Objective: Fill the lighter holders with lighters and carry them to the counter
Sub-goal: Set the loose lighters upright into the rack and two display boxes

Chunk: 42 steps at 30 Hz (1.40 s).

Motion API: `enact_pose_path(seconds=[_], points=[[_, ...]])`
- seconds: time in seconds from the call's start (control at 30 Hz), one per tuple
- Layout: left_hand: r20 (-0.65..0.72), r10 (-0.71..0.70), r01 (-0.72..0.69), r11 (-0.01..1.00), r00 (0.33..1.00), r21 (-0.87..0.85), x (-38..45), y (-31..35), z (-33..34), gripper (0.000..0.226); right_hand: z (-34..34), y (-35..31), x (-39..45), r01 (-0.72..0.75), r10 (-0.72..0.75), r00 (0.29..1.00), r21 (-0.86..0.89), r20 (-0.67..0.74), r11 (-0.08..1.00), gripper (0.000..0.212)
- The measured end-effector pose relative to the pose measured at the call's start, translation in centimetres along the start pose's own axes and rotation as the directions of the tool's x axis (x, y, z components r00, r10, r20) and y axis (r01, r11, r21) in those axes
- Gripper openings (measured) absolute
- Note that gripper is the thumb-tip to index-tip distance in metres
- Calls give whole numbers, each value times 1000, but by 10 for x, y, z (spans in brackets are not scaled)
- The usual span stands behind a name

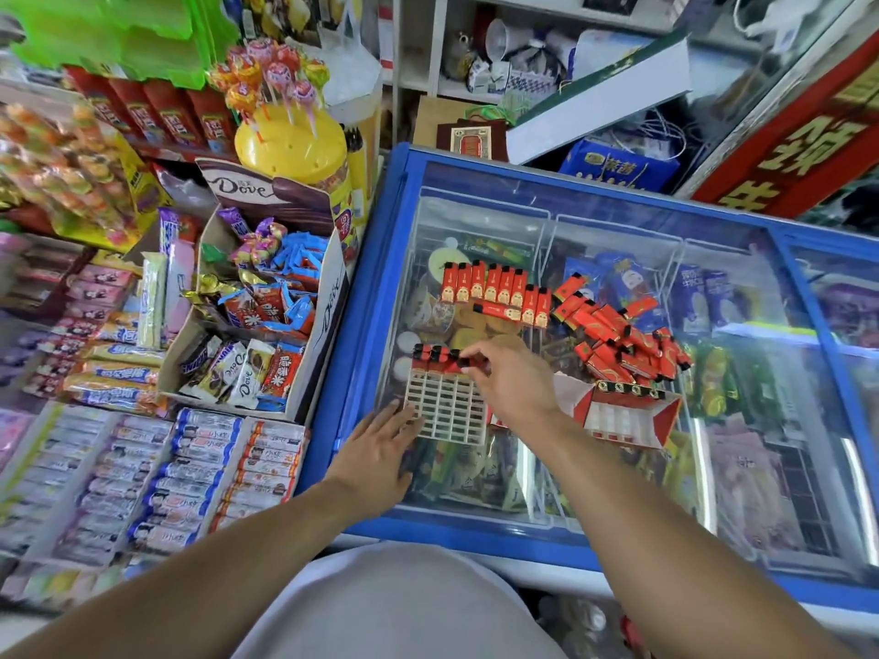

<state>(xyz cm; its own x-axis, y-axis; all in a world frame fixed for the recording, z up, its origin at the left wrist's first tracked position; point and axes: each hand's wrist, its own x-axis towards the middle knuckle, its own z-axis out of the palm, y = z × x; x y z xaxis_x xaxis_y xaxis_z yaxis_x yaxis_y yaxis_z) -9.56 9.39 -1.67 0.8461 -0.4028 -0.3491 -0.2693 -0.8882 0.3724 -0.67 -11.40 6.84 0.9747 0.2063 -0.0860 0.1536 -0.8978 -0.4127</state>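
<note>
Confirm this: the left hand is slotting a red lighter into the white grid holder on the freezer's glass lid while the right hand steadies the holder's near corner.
The hands are swapped. In the head view, the right hand is slotting a red lighter into the white grid holder on the freezer's glass lid, while the left hand steadies the holder's near corner.

Bare freezer lid [618, 468] lies near the white holder [447, 411]; loose lighters [623, 344] crowd its far right.

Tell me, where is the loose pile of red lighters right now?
In the head view, the loose pile of red lighters lies on the freezer's glass lid, right of the white grid holder and just beyond the red box.
</note>
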Motion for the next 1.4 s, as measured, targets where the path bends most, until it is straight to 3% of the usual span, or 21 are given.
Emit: enact_pose_path(seconds=[0.1,0.27,0.37,0.7,0.93,1.17,1.4], points=[[183,-38,18,994,982,107,1,-1,1,88,9,-4,-2,-27,27,1000,-25,-13,999,21],[241,-66,39,993,968,116,3,0,-3,92,17,-9,-1,-50,40,994,-101,-99,994,5],[252,-78,51,992,964,111,3,2,-5,94,20,-8,-1,-46,30,990,-115,-135,992,1],[265,-75,52,994,961,93,2,4,-9,94,24,-1,-4,2,-18,983,-86,-185,996,22],[274,-73,51,995,959,86,3,3,-8,95,30,4,-2,29,-30,985,-8,-170,1000,22],[263,-57,36,996,963,84,2,0,-6,93,28,4,-2,65,-64,971,-6,-230,998,15],[276,-58,37,996,959,79,4,1,-11,91,34,8,1,116,-117,972,-18,-201,993,10]])
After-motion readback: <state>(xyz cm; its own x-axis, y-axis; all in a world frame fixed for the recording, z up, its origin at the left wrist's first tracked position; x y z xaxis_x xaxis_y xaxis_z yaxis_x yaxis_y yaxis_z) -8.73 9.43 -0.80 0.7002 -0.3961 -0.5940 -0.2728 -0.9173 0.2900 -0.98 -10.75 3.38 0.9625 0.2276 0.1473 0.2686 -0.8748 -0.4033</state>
